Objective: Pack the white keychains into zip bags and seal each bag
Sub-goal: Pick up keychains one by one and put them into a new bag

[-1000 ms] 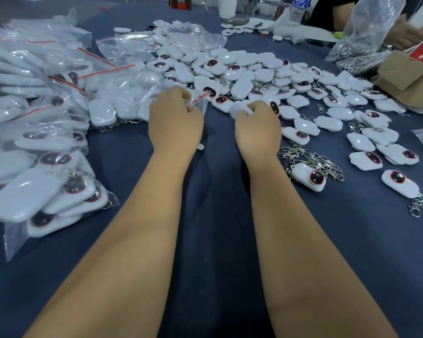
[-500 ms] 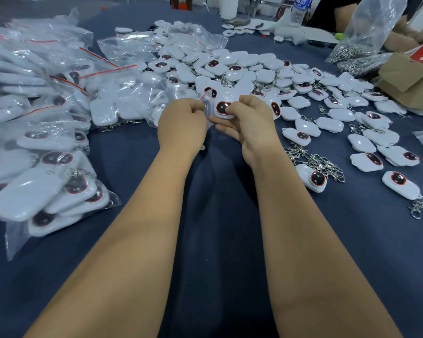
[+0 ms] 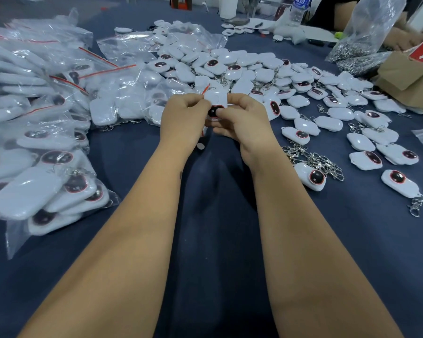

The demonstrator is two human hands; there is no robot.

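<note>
Dark blue bench (image 3: 217,240): filled bags (image 3: 47,147) heaped left, loose keychains (image 3: 303,98) still many. Left hand (image 3: 183,118) pinching zip bag (image 3: 205,90), right hand (image 3: 244,120) gripping one keychain (image 3: 215,103), mid-insertion apparently.

left hand (image 3: 183,115) and right hand (image 3: 242,118) pinch one white plastic keychain with a dark red-rimmed oval window (image 3: 215,104) and a clear red-striped zip bag (image 3: 205,90) | loose keychain heap (image 3: 254,67) behind | filled bags (image 3: 34,106) left | dark blue cloth table (image 3: 217,215)
</note>
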